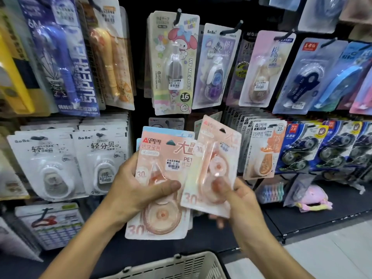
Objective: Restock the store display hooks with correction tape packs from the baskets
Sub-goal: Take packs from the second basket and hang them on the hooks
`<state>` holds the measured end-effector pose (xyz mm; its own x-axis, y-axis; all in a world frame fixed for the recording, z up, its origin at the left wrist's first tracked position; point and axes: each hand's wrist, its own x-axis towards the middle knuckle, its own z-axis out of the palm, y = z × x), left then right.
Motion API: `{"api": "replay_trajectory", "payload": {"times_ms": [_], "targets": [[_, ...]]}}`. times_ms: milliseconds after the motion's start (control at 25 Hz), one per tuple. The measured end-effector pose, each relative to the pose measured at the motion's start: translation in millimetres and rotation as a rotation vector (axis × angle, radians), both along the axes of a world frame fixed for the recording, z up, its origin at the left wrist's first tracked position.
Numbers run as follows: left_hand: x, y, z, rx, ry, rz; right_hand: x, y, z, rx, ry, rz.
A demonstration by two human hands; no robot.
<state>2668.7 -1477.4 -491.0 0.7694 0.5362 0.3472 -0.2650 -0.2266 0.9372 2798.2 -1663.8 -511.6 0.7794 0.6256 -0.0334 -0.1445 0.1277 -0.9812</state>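
My left hand (pixel 138 190) grips a small stack of pink correction tape packs (pixel 161 158), thumb across the front pack. My right hand (pixel 235 196) pinches a single pink pack (pixel 213 158), tilted to the right, its hang hole at the top. Both are held in front of the black display wall, just below a partly hidden hook (pixel 167 122) carrying a grey-topped pack. Hooks (pixel 178 15) above carry other tape packs.
A My Melody pack (pixel 175 63) hangs top centre. White BoBo packs (pixel 100 158) hang at left, an orange pack (pixel 263 152) and blue multi-packs (pixel 302 150) at right. A beige basket (pixel 181 266) sits at the bottom edge. A pink item (pixel 312 198) lies on the lower shelf.
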Motion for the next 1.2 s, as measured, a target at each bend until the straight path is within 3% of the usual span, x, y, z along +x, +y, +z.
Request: {"api": "replay_trajectory", "payload": {"times_ms": [120,360,520,600,680,800,1000,1200], "targets": [[-1,-3,-2,0.061,0.014,0.036,21,-9,11,-0.038,-0.082,-0.160],[1,-1,-1,0.075,-0.023,0.063,33,-11,16,-0.044,-0.057,-0.139],[3,-6,-4,0.116,0.016,0.110,39,-12,7,-0.055,0.080,-0.157],[5,-6,-4,0.109,0.017,0.162,35,-9,1,-0.111,-0.015,-0.188],[9,-11,-7,0.084,0.019,0.190,18,1,-4,-0.136,-0.226,0.011],[10,-18,-9,0.063,0.037,0.156,-7,18,-12,-0.144,-0.336,0.299],[0,-7,-7,0.057,-0.001,0.084,20,10,-1,0.190,-0.045,0.047],[3,-9,-7,0.159,-0.043,0.102,38,-8,3,0.233,-0.150,-0.122]]}}
